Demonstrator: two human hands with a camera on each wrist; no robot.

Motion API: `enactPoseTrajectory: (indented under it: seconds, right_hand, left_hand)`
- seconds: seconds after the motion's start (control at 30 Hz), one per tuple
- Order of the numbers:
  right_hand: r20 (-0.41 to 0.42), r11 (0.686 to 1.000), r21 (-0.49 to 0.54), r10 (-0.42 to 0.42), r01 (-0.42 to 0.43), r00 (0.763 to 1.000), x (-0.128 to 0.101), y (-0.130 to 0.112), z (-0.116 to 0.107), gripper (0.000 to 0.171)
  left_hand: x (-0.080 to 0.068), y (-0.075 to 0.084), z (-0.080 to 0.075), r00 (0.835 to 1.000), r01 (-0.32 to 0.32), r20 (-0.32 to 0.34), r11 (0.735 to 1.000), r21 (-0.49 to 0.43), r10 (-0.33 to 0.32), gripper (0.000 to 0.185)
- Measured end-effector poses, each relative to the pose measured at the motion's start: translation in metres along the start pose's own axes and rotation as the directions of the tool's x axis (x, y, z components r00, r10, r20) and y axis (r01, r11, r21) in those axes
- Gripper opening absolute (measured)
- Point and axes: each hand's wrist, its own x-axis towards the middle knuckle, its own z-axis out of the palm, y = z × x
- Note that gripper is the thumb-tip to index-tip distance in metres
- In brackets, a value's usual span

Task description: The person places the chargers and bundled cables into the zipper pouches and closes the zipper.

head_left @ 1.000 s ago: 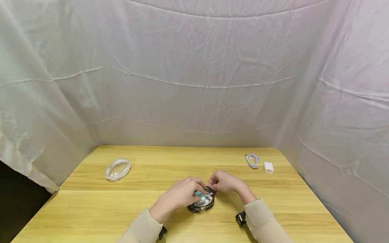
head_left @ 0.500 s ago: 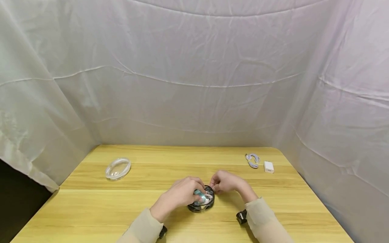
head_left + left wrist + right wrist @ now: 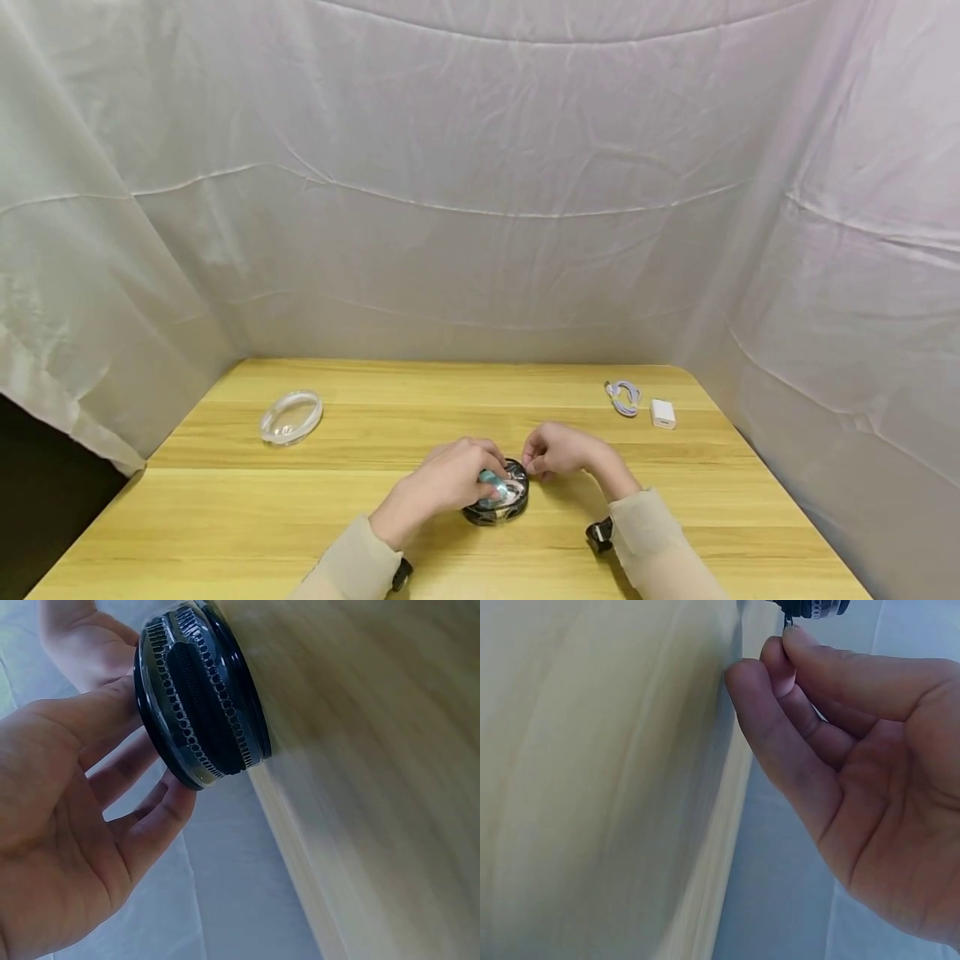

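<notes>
A round black zippered case (image 3: 497, 502) lies on the wooden table (image 3: 300, 517) near its front middle. Through its clear top show a teal item and something white. My left hand (image 3: 468, 479) grips the case from the left, fingers curled over its rim (image 3: 161, 817). The zipper teeth run around the case's side (image 3: 202, 705). My right hand (image 3: 538, 458) is at the case's right edge. Its thumb and forefinger (image 3: 784, 645) pinch a small dark zipper pull (image 3: 787, 622) just below the case (image 3: 814, 607).
A clear round lid (image 3: 291, 417) sits at the table's left rear. A coiled white cable (image 3: 623, 396) and a white charger (image 3: 663, 412) lie at the right rear. White cloth hangs behind and on both sides.
My right hand and forearm have shifted slightly to the right at the case's edge. The left hand and the case have stayed in place.
</notes>
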Motion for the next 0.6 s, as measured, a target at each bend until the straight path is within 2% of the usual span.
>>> enactPoseTrajectory:
  seconds: [0.27,0.6]
  right_hand:
    - [-0.053,0.999,-0.035,-0.01,0.008,0.999,0.004,0.0006,0.0038,0.009]
    - [-0.102,0.997,-0.063,-0.04,0.034,0.994,0.0072,-0.0017,0.0085,0.014]
  left_hand:
    - [0.0006,-0.0016,0.0001,1.0,-0.005,0.007,1.0,-0.012,0.005,0.019]
    - [0.0017,-0.0031,-0.0009,0.999,-0.045,0.008,0.998,-0.038,0.045,0.022]
